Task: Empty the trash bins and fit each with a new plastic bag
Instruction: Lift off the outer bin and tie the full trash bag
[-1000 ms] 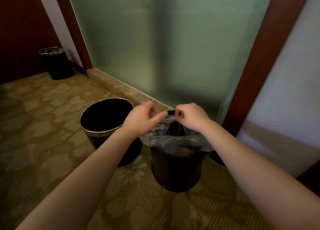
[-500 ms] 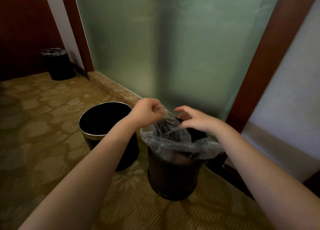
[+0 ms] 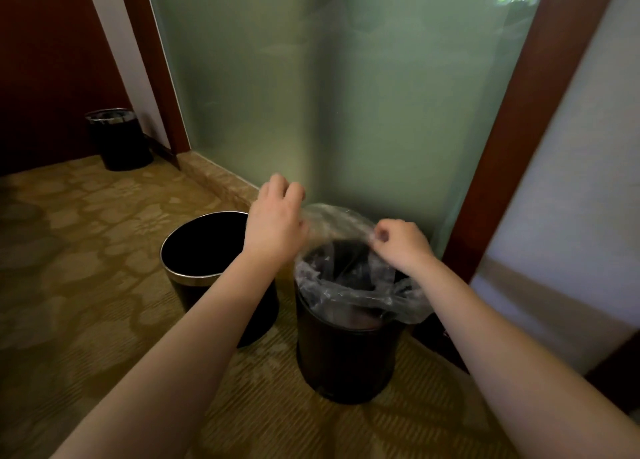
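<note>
Both hands are working the clear plastic bag (image 3: 349, 287) over the dark bin (image 3: 346, 354), which is sitting on the patterned carpet (image 3: 86, 285) right by the frosted glass panel (image 3: 346, 95). The left hand (image 3: 277, 223) is curling its fingers round the bag's raised far edge, and the right hand (image 3: 401, 247) is pinching the edge on its side. The near part of the bag is draping over the rim. A second bin (image 3: 188, 278), unlined, is standing just to the left, and a third bin (image 3: 119, 140) is way off in the corner.
</note>
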The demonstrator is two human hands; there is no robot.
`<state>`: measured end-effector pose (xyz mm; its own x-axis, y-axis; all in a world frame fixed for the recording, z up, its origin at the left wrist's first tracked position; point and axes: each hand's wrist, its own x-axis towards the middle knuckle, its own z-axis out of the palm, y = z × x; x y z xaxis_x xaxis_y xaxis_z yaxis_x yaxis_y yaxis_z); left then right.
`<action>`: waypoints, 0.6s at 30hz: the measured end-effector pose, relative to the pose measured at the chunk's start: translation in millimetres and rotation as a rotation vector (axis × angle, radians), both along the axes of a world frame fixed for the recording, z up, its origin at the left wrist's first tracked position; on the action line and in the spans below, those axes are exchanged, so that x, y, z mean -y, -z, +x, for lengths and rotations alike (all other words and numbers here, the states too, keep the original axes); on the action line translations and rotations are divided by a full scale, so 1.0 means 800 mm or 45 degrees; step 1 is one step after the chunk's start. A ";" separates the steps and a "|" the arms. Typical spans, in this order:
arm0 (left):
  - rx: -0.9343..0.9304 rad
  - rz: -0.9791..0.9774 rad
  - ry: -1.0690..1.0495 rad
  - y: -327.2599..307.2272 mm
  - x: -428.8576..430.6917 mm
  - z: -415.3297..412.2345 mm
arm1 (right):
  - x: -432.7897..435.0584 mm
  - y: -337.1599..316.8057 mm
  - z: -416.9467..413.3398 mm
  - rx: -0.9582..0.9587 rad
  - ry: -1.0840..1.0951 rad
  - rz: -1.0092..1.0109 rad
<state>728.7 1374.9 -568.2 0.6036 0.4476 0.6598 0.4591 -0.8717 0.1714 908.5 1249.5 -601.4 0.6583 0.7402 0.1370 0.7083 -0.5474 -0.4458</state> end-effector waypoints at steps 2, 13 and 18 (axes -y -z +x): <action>-0.034 0.073 0.254 0.004 0.016 0.011 | 0.007 -0.008 0.007 0.142 0.097 0.143; -1.162 -0.607 0.167 0.111 0.029 0.065 | 0.007 -0.009 0.010 -0.234 -0.040 0.513; -1.305 -0.872 0.221 0.111 0.036 0.058 | 0.004 0.002 0.017 -0.362 -0.026 0.560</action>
<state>775.4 1346.2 -657.2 0.7878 0.3764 -0.4876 0.5375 -0.8067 0.2457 922.2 1246.1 -603.4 0.7008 0.6660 0.2558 0.5342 -0.2523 -0.8068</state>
